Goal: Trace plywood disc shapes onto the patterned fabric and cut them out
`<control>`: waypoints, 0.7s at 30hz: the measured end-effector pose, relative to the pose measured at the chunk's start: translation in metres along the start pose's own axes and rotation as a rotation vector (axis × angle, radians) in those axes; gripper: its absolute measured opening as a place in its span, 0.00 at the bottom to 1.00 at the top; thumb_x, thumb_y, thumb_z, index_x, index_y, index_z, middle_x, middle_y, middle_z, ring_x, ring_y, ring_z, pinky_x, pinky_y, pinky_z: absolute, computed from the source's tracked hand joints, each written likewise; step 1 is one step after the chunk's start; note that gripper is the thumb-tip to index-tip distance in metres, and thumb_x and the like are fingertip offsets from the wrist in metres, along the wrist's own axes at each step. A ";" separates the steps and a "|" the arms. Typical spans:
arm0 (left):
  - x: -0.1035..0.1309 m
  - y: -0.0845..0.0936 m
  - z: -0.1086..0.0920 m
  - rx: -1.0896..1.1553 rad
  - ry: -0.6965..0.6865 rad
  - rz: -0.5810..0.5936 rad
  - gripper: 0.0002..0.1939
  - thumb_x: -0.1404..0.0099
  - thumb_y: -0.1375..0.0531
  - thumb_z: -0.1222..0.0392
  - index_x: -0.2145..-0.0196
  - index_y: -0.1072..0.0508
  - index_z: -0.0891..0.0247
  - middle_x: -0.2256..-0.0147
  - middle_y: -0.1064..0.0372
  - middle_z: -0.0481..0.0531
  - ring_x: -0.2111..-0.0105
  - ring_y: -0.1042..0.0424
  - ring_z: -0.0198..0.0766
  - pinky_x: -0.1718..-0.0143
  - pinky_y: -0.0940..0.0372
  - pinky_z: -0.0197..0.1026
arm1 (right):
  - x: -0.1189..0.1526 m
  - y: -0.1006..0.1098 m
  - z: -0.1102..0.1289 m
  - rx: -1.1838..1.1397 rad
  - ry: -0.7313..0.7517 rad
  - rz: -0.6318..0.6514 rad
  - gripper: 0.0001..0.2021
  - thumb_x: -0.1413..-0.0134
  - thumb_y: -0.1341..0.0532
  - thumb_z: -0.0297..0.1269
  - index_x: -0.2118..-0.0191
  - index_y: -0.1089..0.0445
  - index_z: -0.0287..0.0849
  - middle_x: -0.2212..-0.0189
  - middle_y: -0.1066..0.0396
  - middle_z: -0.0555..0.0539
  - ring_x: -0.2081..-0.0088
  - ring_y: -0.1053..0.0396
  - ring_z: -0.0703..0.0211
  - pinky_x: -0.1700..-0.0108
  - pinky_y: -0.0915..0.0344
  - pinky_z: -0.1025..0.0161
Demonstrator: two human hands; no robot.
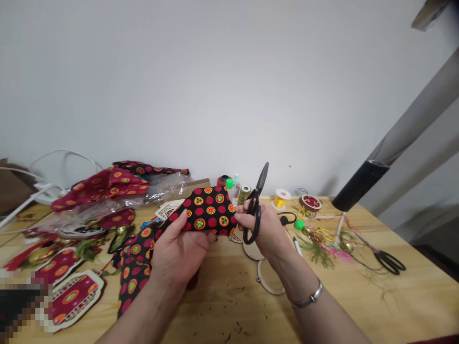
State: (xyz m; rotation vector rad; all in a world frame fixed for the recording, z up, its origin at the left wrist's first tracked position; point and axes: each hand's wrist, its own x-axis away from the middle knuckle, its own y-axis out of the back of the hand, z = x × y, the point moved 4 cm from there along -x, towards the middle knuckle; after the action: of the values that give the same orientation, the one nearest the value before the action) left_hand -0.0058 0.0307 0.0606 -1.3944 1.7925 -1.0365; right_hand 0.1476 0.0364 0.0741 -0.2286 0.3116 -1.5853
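Note:
Black cloth (206,210) with red dots and orange-green flowers is held up above the table. My left hand (179,253) grips it from the left, thumb on top and fingers underneath, and more of the cloth hangs down beside the wrist. At the cloth's right edge, my right hand (261,227) pinches it between thumb and fingers. The same hand also holds black scissors (263,179), their blades pointing up and away from the cloth.
On the wooden table (394,306), ornaments (71,298), red cloth (122,184) and plastic wrap lie left. Bottles and thread spools (280,198) stand behind. Wooden rings (268,282), tangled cords and second scissors (389,262) are right, near a black-ended pole (360,184).

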 end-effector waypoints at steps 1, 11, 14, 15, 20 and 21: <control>0.001 0.000 -0.001 -0.006 -0.003 0.000 0.21 0.34 0.48 0.60 0.43 0.33 0.60 0.53 0.24 0.56 0.53 0.26 0.49 0.48 0.35 0.55 | -0.001 -0.001 0.000 -0.005 0.006 0.008 0.15 0.69 0.33 0.30 0.77 0.41 0.43 0.78 0.35 0.55 0.78 0.41 0.68 0.76 0.44 0.68; 0.007 -0.004 -0.005 0.004 -0.004 -0.019 0.22 0.33 0.48 0.60 0.42 0.34 0.61 0.49 0.27 0.58 0.48 0.30 0.50 0.45 0.38 0.57 | -0.001 -0.005 0.002 -0.050 0.034 0.037 0.14 0.68 0.33 0.29 0.76 0.40 0.43 0.76 0.34 0.55 0.76 0.38 0.66 0.73 0.42 0.67; 0.008 -0.004 -0.005 0.009 -0.016 -0.033 0.22 0.33 0.48 0.61 0.41 0.36 0.60 0.48 0.28 0.58 0.46 0.32 0.49 0.44 0.39 0.57 | -0.001 -0.006 0.002 -0.057 0.031 0.042 0.14 0.68 0.33 0.29 0.75 0.40 0.42 0.76 0.33 0.55 0.76 0.38 0.67 0.73 0.42 0.67; 0.008 -0.004 -0.005 0.009 -0.017 -0.038 0.22 0.33 0.49 0.61 0.41 0.36 0.60 0.47 0.29 0.58 0.45 0.32 0.49 0.44 0.39 0.57 | -0.001 -0.006 0.002 -0.057 0.029 0.041 0.13 0.68 0.33 0.29 0.75 0.39 0.42 0.76 0.32 0.55 0.76 0.38 0.67 0.74 0.43 0.68; 0.007 -0.003 -0.004 -0.009 -0.026 -0.060 0.22 0.34 0.48 0.59 0.43 0.34 0.61 0.49 0.27 0.58 0.47 0.31 0.50 0.46 0.37 0.57 | 0.000 -0.004 0.002 -0.046 0.026 0.022 0.14 0.68 0.32 0.29 0.74 0.39 0.42 0.75 0.30 0.54 0.78 0.38 0.68 0.76 0.43 0.69; 0.007 -0.003 -0.004 -0.014 -0.031 -0.061 0.22 0.34 0.48 0.58 0.43 0.33 0.61 0.49 0.27 0.58 0.47 0.30 0.50 0.46 0.36 0.57 | 0.000 -0.004 0.002 -0.044 0.028 0.020 0.14 0.68 0.32 0.30 0.75 0.39 0.42 0.75 0.30 0.54 0.78 0.38 0.68 0.77 0.43 0.69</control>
State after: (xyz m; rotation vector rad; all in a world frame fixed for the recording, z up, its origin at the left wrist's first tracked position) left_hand -0.0092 0.0244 0.0650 -1.4744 1.7481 -1.0298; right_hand 0.1449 0.0363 0.0775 -0.2370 0.3698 -1.5641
